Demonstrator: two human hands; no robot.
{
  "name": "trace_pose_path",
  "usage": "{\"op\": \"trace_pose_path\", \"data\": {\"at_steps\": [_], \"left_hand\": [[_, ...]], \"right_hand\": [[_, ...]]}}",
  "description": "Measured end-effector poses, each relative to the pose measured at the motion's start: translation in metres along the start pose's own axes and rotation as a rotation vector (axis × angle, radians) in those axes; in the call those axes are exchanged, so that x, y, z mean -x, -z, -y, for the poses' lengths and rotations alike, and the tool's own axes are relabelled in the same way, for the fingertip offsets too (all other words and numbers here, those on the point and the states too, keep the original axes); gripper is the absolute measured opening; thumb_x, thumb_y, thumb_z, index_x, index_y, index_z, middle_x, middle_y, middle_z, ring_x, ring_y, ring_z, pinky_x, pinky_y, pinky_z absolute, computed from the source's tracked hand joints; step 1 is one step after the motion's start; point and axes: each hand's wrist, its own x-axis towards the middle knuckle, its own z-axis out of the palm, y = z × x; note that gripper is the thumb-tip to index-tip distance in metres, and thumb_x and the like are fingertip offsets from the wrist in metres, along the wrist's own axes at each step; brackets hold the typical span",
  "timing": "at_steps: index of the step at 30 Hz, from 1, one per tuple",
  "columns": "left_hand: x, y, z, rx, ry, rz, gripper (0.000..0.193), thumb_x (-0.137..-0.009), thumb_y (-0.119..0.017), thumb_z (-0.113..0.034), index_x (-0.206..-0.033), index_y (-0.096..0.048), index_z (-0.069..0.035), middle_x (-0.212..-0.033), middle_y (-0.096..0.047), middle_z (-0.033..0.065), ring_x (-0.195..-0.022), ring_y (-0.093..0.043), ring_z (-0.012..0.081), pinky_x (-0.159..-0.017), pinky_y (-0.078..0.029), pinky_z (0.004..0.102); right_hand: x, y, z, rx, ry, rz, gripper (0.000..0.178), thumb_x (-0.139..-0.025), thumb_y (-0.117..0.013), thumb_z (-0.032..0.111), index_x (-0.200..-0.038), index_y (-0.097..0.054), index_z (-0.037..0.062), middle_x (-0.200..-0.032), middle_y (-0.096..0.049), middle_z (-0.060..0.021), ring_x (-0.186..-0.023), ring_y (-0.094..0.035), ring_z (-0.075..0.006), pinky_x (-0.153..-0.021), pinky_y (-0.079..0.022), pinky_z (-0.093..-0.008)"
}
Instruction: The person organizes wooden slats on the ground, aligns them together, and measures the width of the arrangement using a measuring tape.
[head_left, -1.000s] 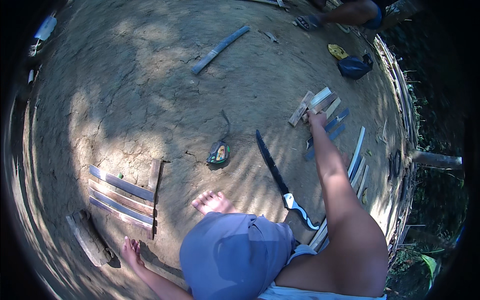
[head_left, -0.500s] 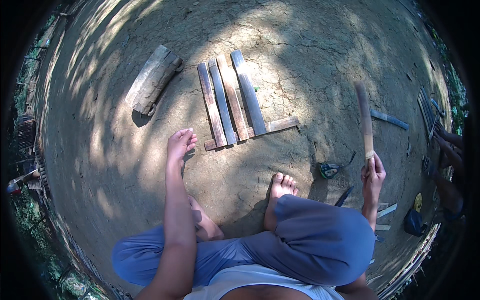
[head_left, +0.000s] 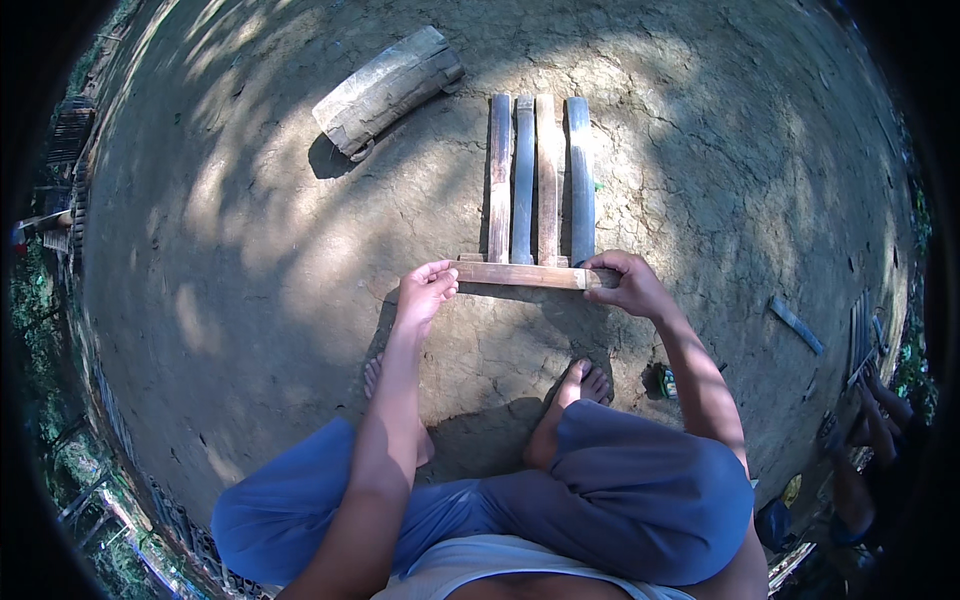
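A brown bamboo strip point(head_left: 520, 275) is held level from side to side in both hands. My left hand point(head_left: 425, 296) pinches its left end between thumb and fingers. At the right end, my right hand point(head_left: 632, 286) grips it. Just beyond it, several bamboo slats lie side by side, among them a dark one point(head_left: 580, 180) and a pale one point(head_left: 546, 180). Their near ends rest over a crosswise strip point(head_left: 470, 258), mostly hidden by the held one. Whether the held strip touches the slats I cannot tell.
A split log piece point(head_left: 390, 88) lies at the far left of the slats. Beside my right forearm is a tape measure point(head_left: 666, 381), partly covered. Farther right lie a loose grey strip point(head_left: 796, 326) and several more strips point(head_left: 861, 335), near another person's arms point(head_left: 880, 425).
My right hand has brought the strip from the right to the slats' near ends and turned it crosswise. My left hand has moved right and taken its other end. The view has shifted.
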Motion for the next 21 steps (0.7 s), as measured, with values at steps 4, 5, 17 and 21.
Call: {"op": "trace_pose_path", "data": {"at_steps": [4,5,17,21], "left_hand": [[-0.003,0.001,0.016,0.103,0.031,-0.061,0.029,-0.096,-0.069,-0.004,-0.123,-0.061,0.004,-0.103,-0.067,0.0084,-0.086,-0.065,0.0130,-0.078,-0.057,0.0235],[-0.004,0.002,0.019,0.107,0.034,-0.065,0.028,-0.096,-0.069,-0.004,-0.122,-0.061,0.005,-0.102,-0.067,0.0083,-0.086,-0.065,0.0129,-0.077,-0.056,0.0233],[-0.010,0.000,0.018,0.129,0.031,-0.084,0.031,-0.096,-0.071,-0.006,-0.124,-0.063,0.006,-0.102,-0.070,0.0077,-0.080,-0.065,0.0103,-0.070,-0.054,0.0204],[-0.008,0.002,0.018,0.129,0.022,-0.081,0.035,-0.096,-0.070,-0.005,-0.128,-0.061,0.007,-0.104,-0.070,0.0086,-0.082,-0.066,0.0107,-0.071,-0.055,0.0211]], "right_hand": [[-0.003,0.000,0.015,0.154,-0.039,-0.077,0.055,-0.071,-0.091,0.013,-0.121,-0.069,0.0125,-0.102,-0.062,-0.0051,-0.090,-0.064,-0.0207,-0.080,-0.055,-0.0337],[0.001,0.000,0.014,0.136,-0.072,-0.122,0.057,-0.071,-0.090,0.011,-0.123,-0.067,0.0130,-0.104,-0.062,-0.0052,-0.090,-0.064,-0.0206,-0.081,-0.055,-0.0337],[0.027,-0.007,-0.020,-0.079,-0.211,-0.327,0.061,-0.075,-0.083,-0.002,-0.130,-0.060,0.0083,-0.106,-0.062,-0.0021,-0.088,-0.062,-0.0125,-0.082,-0.055,-0.0298],[0.026,-0.008,-0.013,-0.051,-0.190,-0.333,0.061,-0.075,-0.083,-0.003,-0.130,-0.060,0.0086,-0.107,-0.063,-0.0019,-0.089,-0.063,-0.0122,-0.082,-0.056,-0.0293]]}}
